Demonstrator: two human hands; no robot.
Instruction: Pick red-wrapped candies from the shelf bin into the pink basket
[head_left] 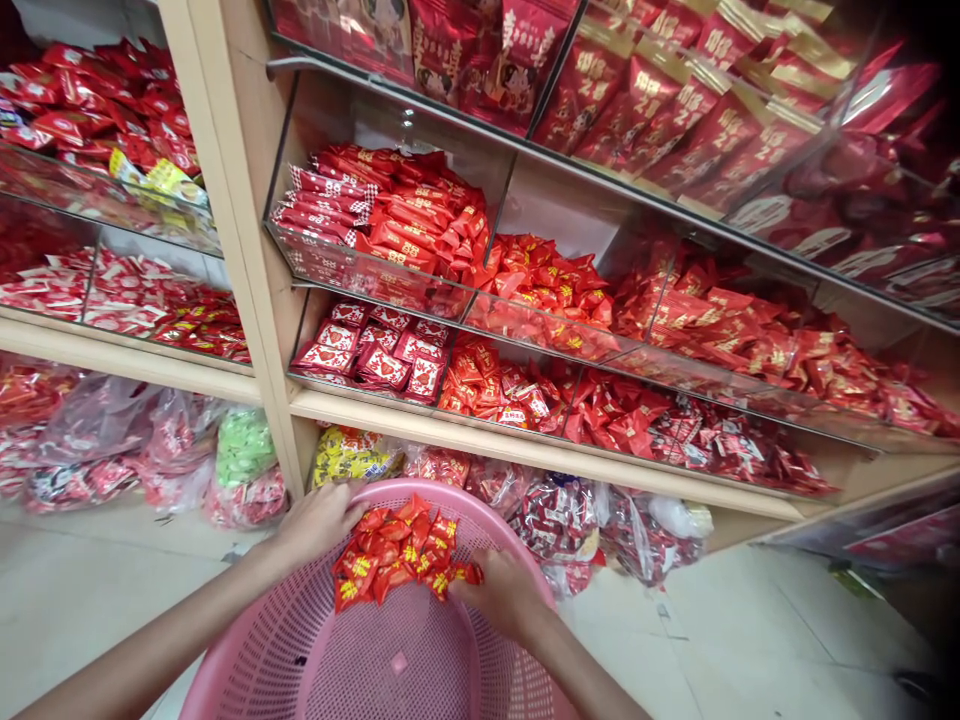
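A pink perforated plastic basket [397, 662] tilts in front of the shelves. My left hand [322, 518] is closed over its far left rim, fingertips beside a pile of red-wrapped candies [397, 552] with yellow print. The pile lies at the basket's far end. My right hand [504, 595] reaches inside, at the right edge of the pile. Its fingers are curled round a red candy packet [466, 573], only part of which shows.
Ahead, a wooden shelf unit [225, 230] has clear-fronted bins of red packets [555, 285]. Below stand plastic bags of candies, including a yellow bag [356, 455] and a green-topped bag [246, 445]. Pale floor tiles [720, 650] extend on both sides.
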